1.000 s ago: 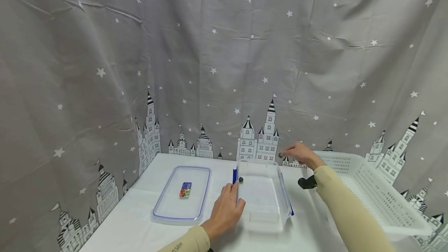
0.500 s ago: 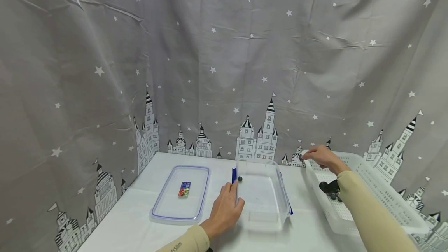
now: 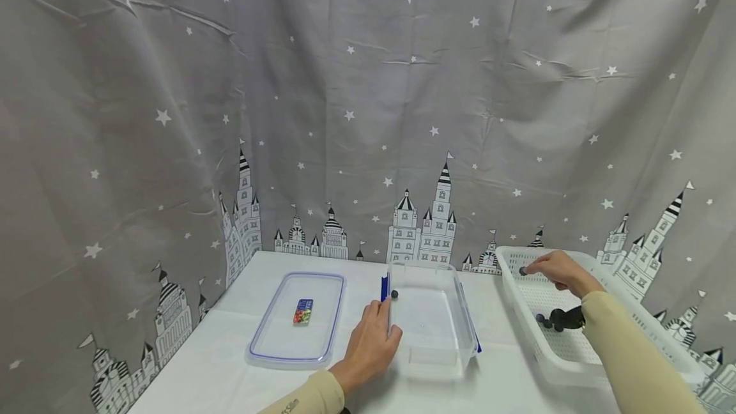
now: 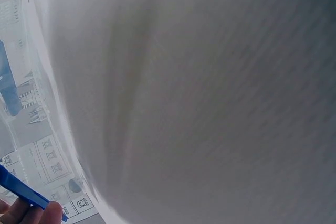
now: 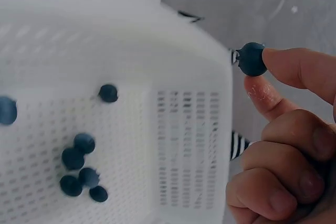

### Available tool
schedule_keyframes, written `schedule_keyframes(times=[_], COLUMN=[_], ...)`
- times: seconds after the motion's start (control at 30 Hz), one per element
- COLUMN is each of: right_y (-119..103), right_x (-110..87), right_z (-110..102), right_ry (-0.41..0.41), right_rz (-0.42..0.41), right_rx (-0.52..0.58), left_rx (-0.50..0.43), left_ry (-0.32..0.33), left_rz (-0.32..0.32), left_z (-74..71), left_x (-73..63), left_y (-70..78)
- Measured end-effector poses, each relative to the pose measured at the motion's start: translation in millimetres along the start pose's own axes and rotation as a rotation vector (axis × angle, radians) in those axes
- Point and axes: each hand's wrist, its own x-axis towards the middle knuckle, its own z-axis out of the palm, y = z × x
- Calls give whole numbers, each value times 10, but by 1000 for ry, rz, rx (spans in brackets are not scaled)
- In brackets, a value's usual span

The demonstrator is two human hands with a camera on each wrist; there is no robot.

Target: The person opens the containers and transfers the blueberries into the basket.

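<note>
My left hand (image 3: 370, 340) grips the left side of a clear plastic food container (image 3: 434, 353). In the left wrist view its fingertips (image 4: 50, 214) lie against a blue latch (image 4: 23, 189). Inside the container, near that hand, sits one blueberry (image 3: 394, 294). Between thumb and forefinger my right hand (image 3: 560, 268) pinches another blueberry (image 5: 252, 59), held over the far left end of a white perforated basket (image 3: 566, 372). Several blueberries (image 5: 73, 158) lie on the basket floor; the right wrist and its dark strap partly hide them in the head view.
To the left of the container, a clear lid with a blue seal (image 3: 270, 337) lies flat on the white table (image 3: 207, 363), bearing a small colourful label (image 3: 303, 312). A grey curtain (image 3: 322, 82) with printed castles and stars hangs behind the table.
My right hand has moved right, from beyond the container's back right corner to above the basket, with the blueberry in its fingers. The left hand has stayed on the container.
</note>
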Motion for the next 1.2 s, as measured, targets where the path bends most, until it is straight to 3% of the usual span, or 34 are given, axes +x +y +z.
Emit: schedule_keyframes(times=[0.53,0.83,1.2], right_y=[455,659,804], right_x=[-54,-125,-155], right_z=[-5,64,90], right_ry=[-35,-51,-71], right_rz=[149,245,271], right_rx=[-70,-73,-181], left_rx=[0,-2,5], left_ry=[-3,12,0], left_rz=[-16,8,10], left_z=[-7,-3,-20], left_x=[-2,0,6], left_y=[10,19,28])
